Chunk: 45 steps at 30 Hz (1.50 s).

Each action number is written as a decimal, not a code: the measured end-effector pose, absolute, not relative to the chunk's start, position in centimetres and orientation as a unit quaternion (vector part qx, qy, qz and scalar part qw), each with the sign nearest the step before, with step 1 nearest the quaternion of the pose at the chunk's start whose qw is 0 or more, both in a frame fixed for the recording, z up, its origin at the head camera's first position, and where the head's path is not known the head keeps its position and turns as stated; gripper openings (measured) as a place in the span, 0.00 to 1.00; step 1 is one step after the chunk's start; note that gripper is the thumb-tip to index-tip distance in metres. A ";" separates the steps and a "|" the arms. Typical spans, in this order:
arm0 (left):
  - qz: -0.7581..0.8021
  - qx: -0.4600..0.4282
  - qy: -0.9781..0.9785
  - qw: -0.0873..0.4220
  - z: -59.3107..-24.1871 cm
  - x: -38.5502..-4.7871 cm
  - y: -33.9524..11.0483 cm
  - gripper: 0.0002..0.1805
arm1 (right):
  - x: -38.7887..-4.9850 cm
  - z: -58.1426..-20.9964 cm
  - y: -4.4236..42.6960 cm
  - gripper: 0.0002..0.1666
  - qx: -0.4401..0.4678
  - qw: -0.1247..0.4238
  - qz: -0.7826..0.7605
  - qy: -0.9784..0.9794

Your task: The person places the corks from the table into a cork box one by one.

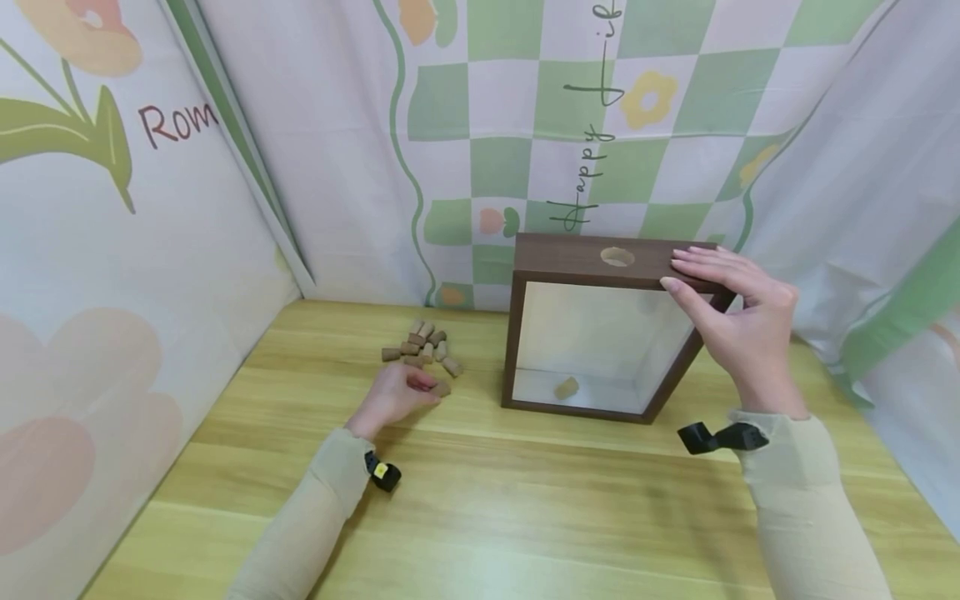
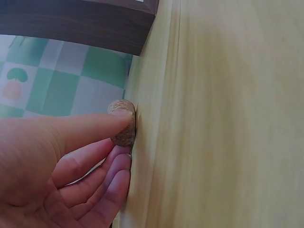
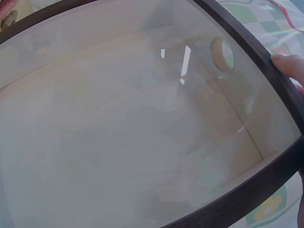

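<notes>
Near the loose corks [image 1: 426, 343], my left hand [image 1: 396, 393] pinches one cork [image 2: 122, 134] between thumb and fingers, low at the tabletop. My right hand [image 1: 738, 300] rests on the upper right corner of a dark wooden box [image 1: 562, 257] with a clear front. Its fingers lie extended along the top and its thumb touches the front edge. A round hole [image 1: 617, 257] opens through the box's top. Inside, one pale cork [image 1: 567, 387] lies on the floor behind the clear panel. In the right wrist view, most of that hand is out of frame.
The box stands upright on a light wooden table [image 1: 480, 500], right of the corks. Behind it hangs a green and white checked curtain [image 1: 502, 100]. A white patterned curtain [image 1: 112, 292] borders the table's left side.
</notes>
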State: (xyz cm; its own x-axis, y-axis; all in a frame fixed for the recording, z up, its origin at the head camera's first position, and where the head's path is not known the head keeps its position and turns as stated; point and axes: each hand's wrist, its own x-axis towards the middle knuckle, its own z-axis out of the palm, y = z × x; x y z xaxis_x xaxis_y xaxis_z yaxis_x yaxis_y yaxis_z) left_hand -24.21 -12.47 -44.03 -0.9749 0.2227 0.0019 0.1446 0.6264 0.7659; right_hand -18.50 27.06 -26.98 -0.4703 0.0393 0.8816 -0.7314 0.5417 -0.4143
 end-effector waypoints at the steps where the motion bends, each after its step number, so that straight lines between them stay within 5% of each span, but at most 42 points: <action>1: 0.420 0.103 0.900 0.047 -44.1 -24.2 -12.5 0.11 | -18.5 -27.0 27.0 0.10 0.231 0.460 0.420 -0.748; 21: 0.533 0.128 0.837 -0.015 -42.1 -24.3 -13.0 0.13 | -18.3 -26.9 26.8 0.10 0.230 0.463 0.424 -0.744; 45: 0.622 0.185 0.738 -0.185 -32.8 -23.0 -9.5 0.16 | -18.5 -26.9 26.8 0.10 0.228 0.465 0.424 -0.744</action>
State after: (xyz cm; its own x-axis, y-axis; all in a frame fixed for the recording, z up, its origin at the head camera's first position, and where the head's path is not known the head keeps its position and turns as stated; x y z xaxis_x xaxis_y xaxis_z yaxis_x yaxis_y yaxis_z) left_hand -23.01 -9.48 -32.77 -0.8628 0.0429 0.5037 0.5037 0.1573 0.8494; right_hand -18.52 26.83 -26.88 -0.4644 0.0549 0.8839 -0.7324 0.5375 -0.4181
